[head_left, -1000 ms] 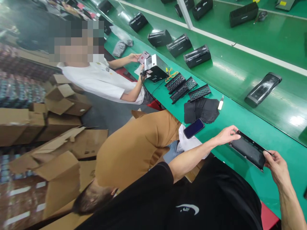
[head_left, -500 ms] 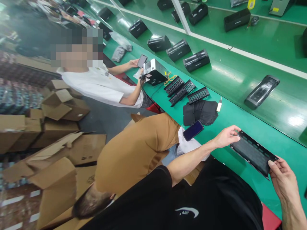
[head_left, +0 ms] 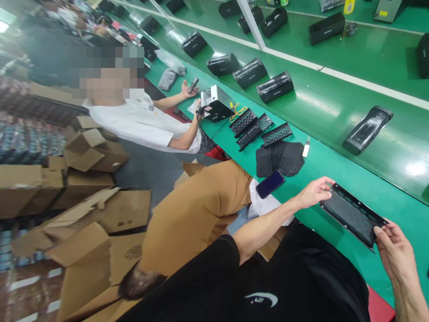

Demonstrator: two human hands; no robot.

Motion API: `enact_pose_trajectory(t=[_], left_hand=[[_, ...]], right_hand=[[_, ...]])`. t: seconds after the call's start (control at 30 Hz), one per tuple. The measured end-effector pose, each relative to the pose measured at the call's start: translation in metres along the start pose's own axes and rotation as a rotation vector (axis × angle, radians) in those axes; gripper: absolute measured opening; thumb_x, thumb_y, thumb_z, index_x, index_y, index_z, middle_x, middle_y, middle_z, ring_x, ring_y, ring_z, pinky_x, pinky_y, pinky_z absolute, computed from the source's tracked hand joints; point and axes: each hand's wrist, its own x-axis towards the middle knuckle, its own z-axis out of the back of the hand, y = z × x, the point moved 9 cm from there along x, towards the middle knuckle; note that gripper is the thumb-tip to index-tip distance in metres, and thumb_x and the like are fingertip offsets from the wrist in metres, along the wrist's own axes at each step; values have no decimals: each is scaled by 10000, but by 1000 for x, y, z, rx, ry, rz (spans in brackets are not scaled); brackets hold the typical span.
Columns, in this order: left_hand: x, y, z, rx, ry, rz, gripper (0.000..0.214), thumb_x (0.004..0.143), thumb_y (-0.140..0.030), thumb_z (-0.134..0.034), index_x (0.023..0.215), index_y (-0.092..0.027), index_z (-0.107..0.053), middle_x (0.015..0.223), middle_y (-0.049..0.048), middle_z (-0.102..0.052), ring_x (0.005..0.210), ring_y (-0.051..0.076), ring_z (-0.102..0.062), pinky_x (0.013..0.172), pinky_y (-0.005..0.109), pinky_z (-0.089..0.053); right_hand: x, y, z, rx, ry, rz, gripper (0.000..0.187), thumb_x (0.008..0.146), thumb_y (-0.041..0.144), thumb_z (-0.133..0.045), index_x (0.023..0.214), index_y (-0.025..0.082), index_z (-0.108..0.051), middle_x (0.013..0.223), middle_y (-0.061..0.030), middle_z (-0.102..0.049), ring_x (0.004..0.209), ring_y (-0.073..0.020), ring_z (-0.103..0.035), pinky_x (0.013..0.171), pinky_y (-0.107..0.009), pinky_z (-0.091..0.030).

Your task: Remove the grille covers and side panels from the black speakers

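Left grip [head_left: 313, 194] and right grip [head_left: 397, 247] clasping black panel [head_left: 351, 214], white curved logo [head_left: 272, 298] on black shirt [head_left: 318, 268], speaker [head_left: 271, 88] with unreadable lettering [head_left: 278, 93]

The left arm [head_left: 264, 227] leaves a short black sleeve [head_left: 209, 264] bare and reaches across the near edge of the bench [head_left: 320, 158], its wrist nearly straight and the left hand [head_left: 311, 193] closed in a pinch, thumb below the outstretched index finger. The right forearm [head_left: 407, 295] rises near the bench's near edge to the right hand [head_left: 395, 246], which also pinches, thumb uppermost and fingers curled behind. Both hands are over the bench, well apart, thumbs pointing towards each other.
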Motion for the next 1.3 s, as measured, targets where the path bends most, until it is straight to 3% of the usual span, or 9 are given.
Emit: enact_pose_trajectory(t=[0.17,0.67,1.0,1.3], left_hand=[[0,-2,1,-10,-13,-17,468,716,-262,-761,1145,-163,-603,821,-46,-572,668,65,-465,667,228,-338],[4,9,5,-42,-14,-34,525,729,-312,-789,1200,-157,-618,862,-16,-604,664,78,-469,650,241,-325],[-2,-6,-4,-20,31,-89,546,768,-389,-830,1224,-160,-636,902,5,-598,742,98,-504,705,238,-377],[2,1,-3,-18,37,-72,614,769,-445,-848,1276,-157,-656,963,41,-646,806,120,-555,753,249,-413]], right_hand=[[0,-3,3,2,-14,3,567,547,410,-1027,987,232,-716,779,52,-596,706,-83,-540,658,-146,-477],[-3,0,0,-49,-13,45,551,620,479,-977,1032,228,-710,775,36,-580,682,-125,-527,604,-216,-472],[-13,19,0,-272,-191,138,613,617,619,-938,990,196,-697,700,45,-543,604,-112,-437,521,-234,-345],[-14,16,4,-225,-178,128,579,625,593,-958,984,207,-719,720,47,-553,613,-103,-426,512,-218,-331]])
